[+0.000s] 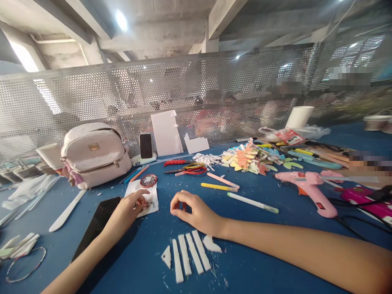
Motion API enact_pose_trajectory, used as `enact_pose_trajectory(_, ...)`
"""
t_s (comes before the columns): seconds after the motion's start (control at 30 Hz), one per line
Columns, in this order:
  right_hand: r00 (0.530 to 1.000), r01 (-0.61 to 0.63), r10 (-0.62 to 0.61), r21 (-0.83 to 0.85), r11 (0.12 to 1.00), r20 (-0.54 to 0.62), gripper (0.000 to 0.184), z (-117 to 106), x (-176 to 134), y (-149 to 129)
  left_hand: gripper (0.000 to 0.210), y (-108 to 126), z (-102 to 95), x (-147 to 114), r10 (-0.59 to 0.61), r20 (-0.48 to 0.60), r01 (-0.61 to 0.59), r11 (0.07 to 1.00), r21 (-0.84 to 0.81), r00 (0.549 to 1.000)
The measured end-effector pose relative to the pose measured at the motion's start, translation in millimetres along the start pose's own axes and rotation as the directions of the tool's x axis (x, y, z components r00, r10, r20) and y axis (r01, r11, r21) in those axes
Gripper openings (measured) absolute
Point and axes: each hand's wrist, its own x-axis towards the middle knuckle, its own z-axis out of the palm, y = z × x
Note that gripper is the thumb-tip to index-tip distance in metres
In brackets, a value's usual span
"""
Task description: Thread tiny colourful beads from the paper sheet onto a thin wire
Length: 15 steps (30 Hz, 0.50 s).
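Observation:
My left hand (130,208) is over a sheet of white paper (153,198) with tiny dark bits scattered on it. Its fingers are bent and drawn together; whatever they pinch is too small to tell. A red-rimmed round dish (148,181) of small bits sits on the paper's far edge. My right hand (192,210) rests on the blue table (137,261), index finger and thumb curled into a ring. Anything between those tips cannot be made out. In front of it lie several white foam strips (184,254), a small white triangle with a hole (166,257) and an irregular white piece (212,244).
A black tablet-like slab (94,224) lies under my left forearm. Behind are a pale backpack (94,155), a phone (145,146), pliers and scissors (196,168), markers (252,203) and coloured scraps (248,157). A pink glue gun (309,185) with cables lies right.

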Motion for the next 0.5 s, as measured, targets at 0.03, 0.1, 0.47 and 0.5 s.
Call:
enact_pose_trajectory(0.03, 1.000, -0.001, 0.001, 0.001, 1.000, 0.000, 0.010, 0.0, 0.0, 0.0, 0.028, 1.4, -0.8, -0.3, -0.003, -0.007, 0.002, 1.000, -0.009, 1.000)
enact_pose_trajectory(0.1, 1.000, 0.000, 0.000, 0.006, 1.000, -0.002, 0.010, -0.1, -0.1, -0.2, 0.028, 4.6, -3.1, -1.5, -0.010, -0.030, 0.009, 0.999, -0.031, 0.999)
enact_pose_trajectory(0.47, 1.000, -0.012, 0.012, 0.012, 1.000, -0.002, 0.010, -1.0, 0.3, -2.1, 0.025, 13.4, -0.1, -6.2, -0.119, -0.068, 0.081, 0.906, -0.416, 0.991)
enact_pose_trajectory(0.5, 1.000, -0.014, 0.014, 0.013, 1.000, -0.001, 0.009, -1.0, 0.2, -2.1, 0.026, 14.8, 0.6, -6.5, -0.123, -0.060, 0.085, 0.895, -0.438, 0.991)
